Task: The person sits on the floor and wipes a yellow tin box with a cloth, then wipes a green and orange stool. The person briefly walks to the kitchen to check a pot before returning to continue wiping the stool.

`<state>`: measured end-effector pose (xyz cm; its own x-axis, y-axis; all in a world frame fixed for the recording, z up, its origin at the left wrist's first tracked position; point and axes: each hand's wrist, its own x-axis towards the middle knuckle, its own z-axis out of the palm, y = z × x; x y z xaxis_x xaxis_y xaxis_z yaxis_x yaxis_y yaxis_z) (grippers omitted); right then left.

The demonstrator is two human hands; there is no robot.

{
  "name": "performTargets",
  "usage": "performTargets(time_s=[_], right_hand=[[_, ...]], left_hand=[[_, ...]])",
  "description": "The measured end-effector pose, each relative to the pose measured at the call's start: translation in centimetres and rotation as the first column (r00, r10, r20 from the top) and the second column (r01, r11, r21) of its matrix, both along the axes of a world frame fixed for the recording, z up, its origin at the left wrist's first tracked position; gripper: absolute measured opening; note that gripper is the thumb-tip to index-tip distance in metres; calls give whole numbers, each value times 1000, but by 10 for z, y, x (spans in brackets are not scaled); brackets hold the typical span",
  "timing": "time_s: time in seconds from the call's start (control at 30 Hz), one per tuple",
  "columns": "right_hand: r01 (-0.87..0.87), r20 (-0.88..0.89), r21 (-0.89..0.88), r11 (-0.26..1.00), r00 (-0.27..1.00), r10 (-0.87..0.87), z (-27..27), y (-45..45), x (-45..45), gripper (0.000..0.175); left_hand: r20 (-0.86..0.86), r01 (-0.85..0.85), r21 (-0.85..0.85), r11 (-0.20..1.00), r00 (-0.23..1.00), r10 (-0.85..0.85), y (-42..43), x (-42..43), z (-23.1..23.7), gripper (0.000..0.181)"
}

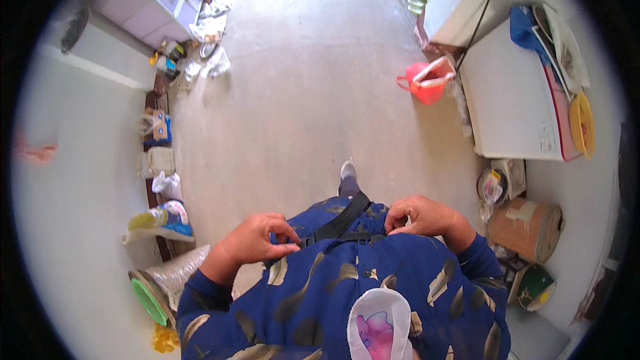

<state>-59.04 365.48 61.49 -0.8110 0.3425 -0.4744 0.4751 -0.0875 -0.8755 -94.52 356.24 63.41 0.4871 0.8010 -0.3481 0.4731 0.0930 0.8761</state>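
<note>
A black strap [342, 215] runs across the front of a dark blue leaf-patterned garment [320, 285] at waist height. My left hand [260, 237] is by the strap's left end, fingers bent and near a dark buckle-like piece [306, 241]; whether it grips it I cannot tell. At the other side of the waist, my right hand [417, 215] has its thumb and fingers curled against the garment, and what lies between them is hidden. A white flap with a pink flower print [380, 325] hangs at the chest. One shoe [348, 169] shows ahead on the floor.
A red bucket [431, 82] stands on the floor beside a white chest freezer [510, 100] at the right. Behind it are a brown drum [525, 227] and a green container [536, 285]. Bags, boxes and a rolled sheet [177, 270] line the left wall.
</note>
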Motion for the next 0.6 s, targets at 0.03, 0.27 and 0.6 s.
performTargets(time_s=[0.03, 0.27, 0.6], right_hand=[[-34, -18, -18, 999, 999, 33, -1, 29, -2, 14], [-298, 19, -189, 936, 952, 306, 0, 208, -41, 20], [-339, -95, -326, 883, 941, 326, -20, 440, -113, 19]], left_hand=[[5, -4, -18, 1000, 1000, 4, 22, 0, 4, 15], [-108, 55, -35, 998, 992, -59, 159, -13, 22, 32], [-211, 16, -37, 999, 977, -24, 396, -65, -5, 35]])
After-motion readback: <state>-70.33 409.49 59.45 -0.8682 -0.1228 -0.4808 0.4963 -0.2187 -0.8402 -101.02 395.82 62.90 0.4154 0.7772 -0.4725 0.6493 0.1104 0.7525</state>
